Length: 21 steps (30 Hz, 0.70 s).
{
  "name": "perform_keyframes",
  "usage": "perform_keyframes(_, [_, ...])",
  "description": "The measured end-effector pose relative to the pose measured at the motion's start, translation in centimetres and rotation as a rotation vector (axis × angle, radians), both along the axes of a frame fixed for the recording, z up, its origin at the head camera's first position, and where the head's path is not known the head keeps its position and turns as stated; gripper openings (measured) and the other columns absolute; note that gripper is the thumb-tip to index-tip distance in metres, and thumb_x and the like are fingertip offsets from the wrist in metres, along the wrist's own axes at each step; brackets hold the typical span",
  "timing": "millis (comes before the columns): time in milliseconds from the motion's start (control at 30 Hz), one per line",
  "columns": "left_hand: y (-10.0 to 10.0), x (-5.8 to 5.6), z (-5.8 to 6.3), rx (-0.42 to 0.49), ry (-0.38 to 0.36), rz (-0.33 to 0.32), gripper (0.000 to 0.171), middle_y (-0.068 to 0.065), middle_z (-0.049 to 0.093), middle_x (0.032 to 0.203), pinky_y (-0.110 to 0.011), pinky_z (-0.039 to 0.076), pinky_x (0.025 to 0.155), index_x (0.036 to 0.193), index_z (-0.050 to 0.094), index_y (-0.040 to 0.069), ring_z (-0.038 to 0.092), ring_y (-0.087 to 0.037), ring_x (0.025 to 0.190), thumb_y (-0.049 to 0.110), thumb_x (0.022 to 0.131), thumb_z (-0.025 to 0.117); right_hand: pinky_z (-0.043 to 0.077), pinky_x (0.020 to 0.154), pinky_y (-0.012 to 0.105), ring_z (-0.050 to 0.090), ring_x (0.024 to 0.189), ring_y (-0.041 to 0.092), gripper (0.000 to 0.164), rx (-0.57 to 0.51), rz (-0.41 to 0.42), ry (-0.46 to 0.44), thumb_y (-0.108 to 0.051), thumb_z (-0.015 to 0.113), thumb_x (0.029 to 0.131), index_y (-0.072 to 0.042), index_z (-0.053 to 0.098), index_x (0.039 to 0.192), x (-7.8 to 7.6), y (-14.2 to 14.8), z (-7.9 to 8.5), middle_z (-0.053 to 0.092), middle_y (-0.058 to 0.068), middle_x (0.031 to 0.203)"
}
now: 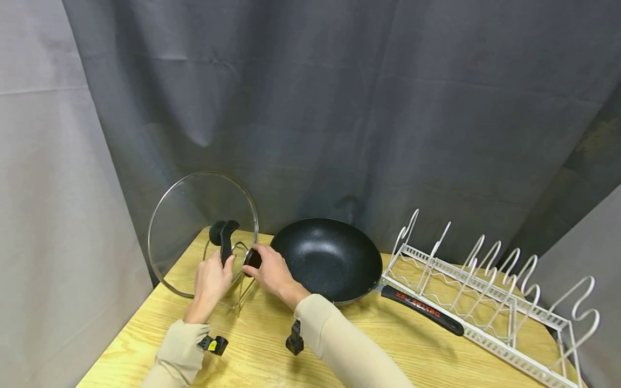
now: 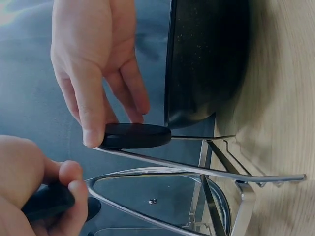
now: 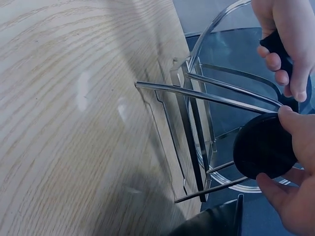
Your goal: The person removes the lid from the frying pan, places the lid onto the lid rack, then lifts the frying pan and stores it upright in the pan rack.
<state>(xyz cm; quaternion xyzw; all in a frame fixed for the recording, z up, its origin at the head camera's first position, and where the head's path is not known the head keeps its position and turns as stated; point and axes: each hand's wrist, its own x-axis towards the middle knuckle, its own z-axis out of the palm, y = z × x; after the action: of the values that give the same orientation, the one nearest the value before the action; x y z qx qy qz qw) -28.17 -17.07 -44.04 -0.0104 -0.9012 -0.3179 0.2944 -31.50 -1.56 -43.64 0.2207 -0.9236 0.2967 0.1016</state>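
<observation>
Left hand: fingers curled round a black handle in front of the glass lid; whether handle and lid are joined is hard to make out. Lid upright at the metal wire stand, on the wooden table. Right hand: thumb and fingers narrowed, pinching the edge of a black disc at the stand's front. Black wok just right of the stand; white rack beyond its handle.

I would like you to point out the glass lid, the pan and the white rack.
Glass lid (image 1: 188,229), head view: clear glass.
Pan (image 1: 325,261), head view: inside bottom.
White rack (image 1: 509,353), head view: near rail.
</observation>
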Motion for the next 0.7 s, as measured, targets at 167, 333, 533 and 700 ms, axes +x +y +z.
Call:
perform_keyframes(167, [-0.1,0.0,0.2,0.031,-0.035,-0.012,0.025,-0.010,0.056,0.054,-0.045,0.043,0.048,0.076,0.054,0.002,0.060,-0.033,0.053,0.019,0.092,0.061,0.048,0.089,0.034,0.056,0.112,0.022,0.058,0.007,0.002,-0.010,-0.040,0.068,0.086,-0.013,0.050,0.134,-0.1,0.2,-0.1,0.056,0.006,0.127])
perform_keyframes(333, [-0.5,-0.3,0.6,0.106,-0.130,-0.051,0.023,-0.003,0.056,0.050,-0.036,0.045,0.047,0.083,0.056,0.000,0.056,-0.018,0.043,0.019,0.096,0.054,0.048,0.089,0.034,0.056,0.112,0.022,0.057,-0.014,0.021,-0.003,-0.038,0.068,0.087,-0.013,0.050,0.135,-0.1,0.6,-0.3,0.055,0.006,0.128])
perform_keyframes(533, [-0.8,-0.6,1.0,0.162,-0.198,-0.069,0.022,-0.002,0.059,0.055,-0.031,0.043,0.048,0.089,0.054,0.000,0.056,-0.014,0.043,0.020,0.098,0.048,0.049,0.086,0.032,0.057,0.108,0.020,0.057,-0.033,0.042,0.015,-0.035,0.069,0.086,-0.011,0.050,0.134,-0.4,0.9,-0.3,0.056,0.006,0.126])
perform_keyframes(700, [-0.7,-0.6,1.1,0.204,-0.218,-0.068,0.020,-0.003,0.060,0.056,-0.029,0.043,0.045,0.091,0.053,0.001,0.056,-0.014,0.041,0.019,0.099,0.047,0.049,0.085,0.031,0.058,0.106,0.019,0.055,-0.044,0.058,0.030,-0.031,0.071,0.085,-0.010,0.052,0.132,-0.5,1.1,-0.4,0.057,0.006,0.125])
